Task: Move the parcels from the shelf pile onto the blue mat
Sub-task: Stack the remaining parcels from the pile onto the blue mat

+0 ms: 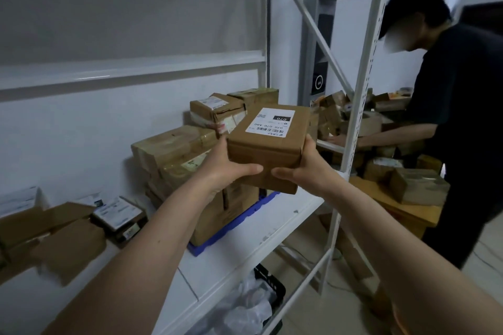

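Observation:
I hold a brown cardboard parcel [268, 148] with a white shipping label in both hands, above the stack on the shelf. My left hand [227, 164] grips its left side with the thumb along the front face. My right hand [304, 168] grips its right side the same way. Below and behind it, several taped parcels [174, 152] are stacked on a blue mat [239, 221] that lies on the white shelf [245, 250]. At the far left of the shelf lies a pile of flatter parcels [62, 236].
White metal shelf uprights [359, 106] and a diagonal brace stand just right of the stack. Beyond them a person in dark clothes [462, 117] handles parcels on a wooden table [402, 209]. A black crate with plastic bags [255, 299] sits below the shelf.

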